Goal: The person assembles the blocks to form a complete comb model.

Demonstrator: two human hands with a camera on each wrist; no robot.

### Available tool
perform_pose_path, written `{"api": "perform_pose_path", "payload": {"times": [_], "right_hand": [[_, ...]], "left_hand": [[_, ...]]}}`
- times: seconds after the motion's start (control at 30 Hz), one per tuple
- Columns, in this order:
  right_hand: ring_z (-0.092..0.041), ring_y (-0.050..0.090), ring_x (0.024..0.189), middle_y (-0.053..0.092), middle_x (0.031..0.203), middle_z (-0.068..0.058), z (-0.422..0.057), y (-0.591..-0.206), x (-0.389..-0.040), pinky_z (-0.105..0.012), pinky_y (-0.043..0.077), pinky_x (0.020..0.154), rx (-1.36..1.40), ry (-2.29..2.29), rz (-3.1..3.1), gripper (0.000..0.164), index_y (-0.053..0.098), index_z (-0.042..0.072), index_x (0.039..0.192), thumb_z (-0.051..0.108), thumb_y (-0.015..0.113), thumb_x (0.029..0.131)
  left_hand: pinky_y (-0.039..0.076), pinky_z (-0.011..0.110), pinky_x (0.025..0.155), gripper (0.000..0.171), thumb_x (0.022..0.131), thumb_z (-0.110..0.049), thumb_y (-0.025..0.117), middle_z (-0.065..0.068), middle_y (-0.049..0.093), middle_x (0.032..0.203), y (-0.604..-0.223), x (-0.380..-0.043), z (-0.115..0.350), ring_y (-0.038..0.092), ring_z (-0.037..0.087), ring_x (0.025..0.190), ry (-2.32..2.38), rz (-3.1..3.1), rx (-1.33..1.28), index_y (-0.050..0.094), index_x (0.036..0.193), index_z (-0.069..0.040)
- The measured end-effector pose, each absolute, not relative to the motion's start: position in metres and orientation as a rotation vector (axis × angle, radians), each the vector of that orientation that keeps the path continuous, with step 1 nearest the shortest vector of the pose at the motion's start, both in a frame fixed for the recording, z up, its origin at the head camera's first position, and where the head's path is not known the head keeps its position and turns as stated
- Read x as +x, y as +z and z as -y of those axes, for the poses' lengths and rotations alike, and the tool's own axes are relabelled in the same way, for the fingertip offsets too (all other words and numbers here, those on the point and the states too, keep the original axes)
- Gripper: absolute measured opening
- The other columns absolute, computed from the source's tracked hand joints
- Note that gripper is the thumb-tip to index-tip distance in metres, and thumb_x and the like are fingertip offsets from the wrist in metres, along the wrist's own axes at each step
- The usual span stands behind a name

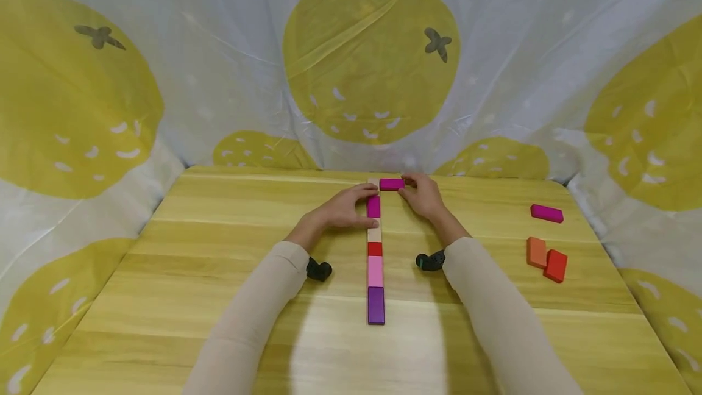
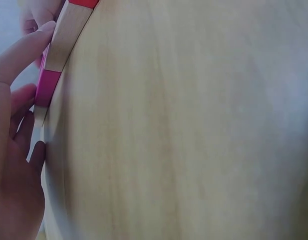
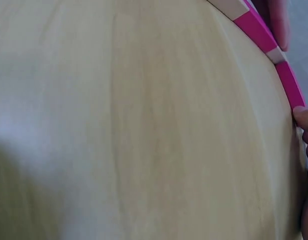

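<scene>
A straight row of coloured blocks runs away from me, with a purple block [image 1: 375, 306] nearest, then a pink block [image 1: 375, 271], a red block [image 1: 375, 249], a plain wood block [image 1: 374, 234] and a magenta block [image 1: 373, 206]. Another pale block [image 3: 276, 55] is at the far end, partly hidden. My left hand [image 1: 347, 207] rests against the row's left side, thumb on the plain wood block, fingers spread toward the far end. At that end, my right hand [image 1: 423, 197] pinches the right tip of a second magenta block [image 1: 392, 185], lying crosswise against the row.
On the table's right side lie a loose magenta block [image 1: 546, 213], an orange block [image 1: 536, 252] and a red-orange block [image 1: 556, 266], the last two touching. A fruit-print curtain [image 1: 241, 66] hangs behind the table's back edge. Black wrist devices [image 1: 319, 270] sit at both cuffs.
</scene>
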State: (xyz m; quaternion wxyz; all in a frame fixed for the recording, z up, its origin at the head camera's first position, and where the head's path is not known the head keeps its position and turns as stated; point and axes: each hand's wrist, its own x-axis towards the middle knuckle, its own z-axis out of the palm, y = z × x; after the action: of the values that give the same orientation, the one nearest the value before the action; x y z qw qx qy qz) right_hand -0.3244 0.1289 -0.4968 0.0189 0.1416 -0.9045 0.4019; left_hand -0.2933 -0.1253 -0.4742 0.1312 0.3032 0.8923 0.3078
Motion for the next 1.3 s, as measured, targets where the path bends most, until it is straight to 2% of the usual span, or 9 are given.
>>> {"api": "perform_pose_path", "payload": {"times": [0.1, 0.47, 0.73, 1.0, 1.3], "right_hand": [[-0.039, 0.060, 0.117, 0.065, 0.123, -0.025, -0.127, -0.498, -0.326, -0.050, 0.046, 0.103, 0.431, 1.214, 2.808, 0.038, 0.065, -0.006, 0.132, 0.013, 0.070, 0.100], [-0.040, 0.062, 0.113, 0.068, 0.118, -0.025, -0.123, -0.497, -0.326, -0.051, 0.047, 0.101, 0.460, 1.110, 2.778, 0.037, 0.066, -0.006, 0.132, 0.011, 0.069, 0.100], [-0.040, 0.061, 0.116, 0.067, 0.122, -0.024, -0.123, -0.499, -0.322, -0.051, 0.047, 0.102, 0.425, 1.143, 2.817, 0.039, 0.065, -0.005, 0.134, 0.013, 0.070, 0.100], [-0.036, 0.059, 0.116, 0.064, 0.122, -0.020, -0.124, -0.501, -0.320, -0.048, 0.048, 0.102, 0.356, 1.337, 2.813, 0.050, 0.057, 0.000, 0.145, 0.017, 0.070, 0.099], [-0.036, 0.063, 0.111, 0.063, 0.120, -0.021, -0.133, -0.492, -0.316, -0.048, 0.052, 0.096, 0.423, 1.517, 2.732, 0.050, 0.055, -0.001, 0.146, 0.010, 0.071, 0.100]], "left_hand": [[0.023, 0.035, 0.122, 0.084, 0.088, -0.042, 0.082, 0.004, 0.036, 0.164, -0.473, -0.294, 0.125, 0.027, 0.024, 0.152, 0.893, -2.587, 0.872, 0.047, 0.156, -0.007], [0.024, 0.036, 0.122, 0.085, 0.088, -0.044, 0.081, 0.005, 0.035, 0.164, -0.473, -0.295, 0.126, 0.027, 0.024, 0.152, 0.887, -2.572, 0.887, 0.046, 0.156, -0.006], [0.024, 0.035, 0.122, 0.084, 0.089, -0.044, 0.081, 0.003, 0.035, 0.164, -0.477, -0.294, 0.126, 0.027, 0.022, 0.152, 0.875, -2.564, 0.884, 0.046, 0.156, -0.007], [0.024, 0.035, 0.122, 0.084, 0.089, -0.044, 0.081, 0.002, 0.035, 0.164, -0.475, -0.292, 0.127, 0.027, 0.022, 0.152, 0.859, -2.573, 0.866, 0.047, 0.156, -0.008], [0.023, 0.033, 0.122, 0.084, 0.089, -0.043, 0.081, 0.002, 0.034, 0.165, -0.475, -0.295, 0.124, 0.026, 0.021, 0.152, 0.871, -2.576, 0.869, 0.045, 0.157, -0.009]]}}
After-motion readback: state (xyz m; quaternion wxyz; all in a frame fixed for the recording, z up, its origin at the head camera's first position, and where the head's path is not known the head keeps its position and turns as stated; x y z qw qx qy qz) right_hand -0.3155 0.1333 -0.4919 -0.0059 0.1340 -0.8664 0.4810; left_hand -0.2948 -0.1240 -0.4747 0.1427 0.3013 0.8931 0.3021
